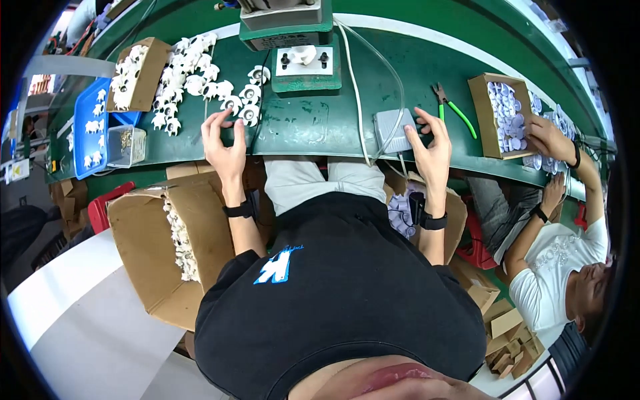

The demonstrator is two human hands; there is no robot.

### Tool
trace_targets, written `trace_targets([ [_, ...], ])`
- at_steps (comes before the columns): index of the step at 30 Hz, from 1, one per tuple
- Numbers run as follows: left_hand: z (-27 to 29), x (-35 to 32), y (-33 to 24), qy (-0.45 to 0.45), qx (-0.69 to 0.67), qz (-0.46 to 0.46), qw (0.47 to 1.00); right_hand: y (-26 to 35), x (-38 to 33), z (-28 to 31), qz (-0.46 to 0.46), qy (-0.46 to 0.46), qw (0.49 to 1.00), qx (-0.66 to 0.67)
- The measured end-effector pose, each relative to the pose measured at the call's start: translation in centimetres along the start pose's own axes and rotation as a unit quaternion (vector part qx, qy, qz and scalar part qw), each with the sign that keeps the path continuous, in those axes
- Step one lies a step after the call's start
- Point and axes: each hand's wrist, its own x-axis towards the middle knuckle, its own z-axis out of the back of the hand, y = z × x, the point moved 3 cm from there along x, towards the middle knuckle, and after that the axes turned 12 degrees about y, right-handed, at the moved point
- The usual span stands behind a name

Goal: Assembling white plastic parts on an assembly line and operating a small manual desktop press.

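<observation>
The left hand [227, 150] is half-open and empty, fingertips just beside the small, round, white plastic parts [231, 105] left of the green-and-grey metal press [303, 79]. Right of the press, the right hand [433, 148] spreads loosely, gripping nothing, beside a grey rectangular box [395, 130]; contact is unclear. A careless leftward sweep could scatter the crowded parts; snagging the thin white cable [357, 87] could drag the box. The green table [300, 139] shows dark scuffs before the press. Far right of it, a co-worker in a white shirt [557, 267] reaches into a brown cardboard box [492, 123] of pale lilac pieces [508, 117].
</observation>
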Motion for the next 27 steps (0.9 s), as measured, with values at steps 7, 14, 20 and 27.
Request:
trace_targets([
  [7,-0.5,0.7,0.5,0.03,0.05,-0.058,0.997,2.2,0.9,1.3,0.024,0.007,0.998,-0.054],
  [14,-0.3,1.0,-0.8,0.064,0.013,-0.06,0.996,13.1,8.2,3.1,0.156,0.252,0.955,-0.028],
  [20,-0.5,0.2,0.8,0.043,-0.041,-0.087,0.994,12.7,14.4,-8.7,0.218,0.32,0.92,-0.065],
  [27,0.6,-0.4,0.5,-0.028,-0.023,0.018,0.999,12.7,15.7,-5.8,0.161,0.204,0.96,-0.102],
])
